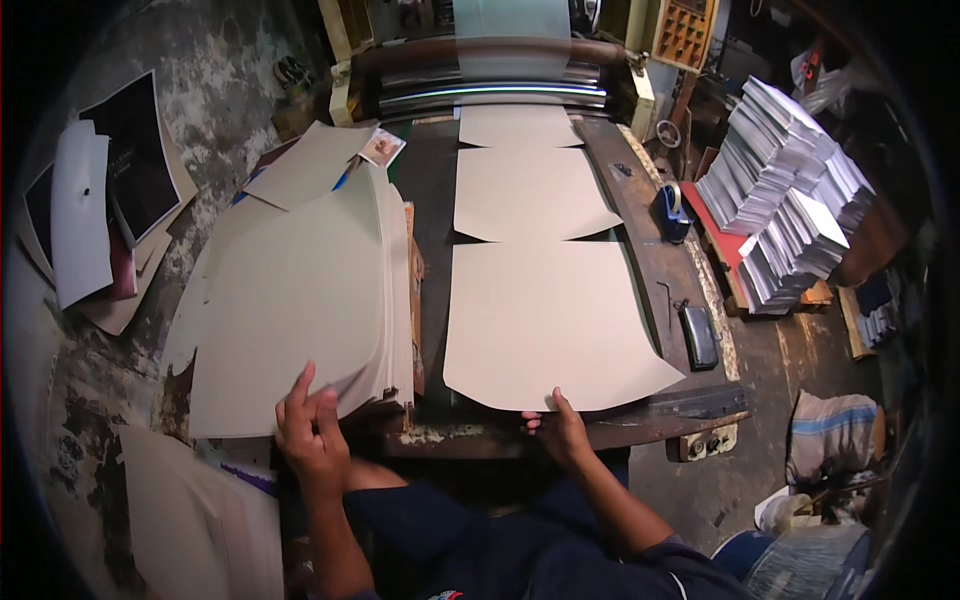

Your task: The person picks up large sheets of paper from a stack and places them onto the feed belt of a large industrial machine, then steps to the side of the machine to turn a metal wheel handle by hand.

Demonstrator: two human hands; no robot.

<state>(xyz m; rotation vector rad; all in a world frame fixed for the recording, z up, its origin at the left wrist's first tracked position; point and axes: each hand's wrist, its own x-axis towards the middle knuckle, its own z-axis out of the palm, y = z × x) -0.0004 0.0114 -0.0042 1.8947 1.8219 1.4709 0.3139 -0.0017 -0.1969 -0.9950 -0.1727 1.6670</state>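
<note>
Head view: my right hand [560, 432] pinches the near edge of the board [545, 320] lying flat on the machine bed [640, 260], thumb on top. My left hand [312, 432] lifts the stack's [300, 300] top sheets, fingers loosely spread. I judge the board should stay square to the rollers [490, 90], pushed evenly.

Dark machine bed [640, 250]: three tan boards [545, 320] in line toward 12 o'clock. Board stack [300, 300] at 9 o'clock; tape dispenser [674, 210], possibly, at 2.
</note>
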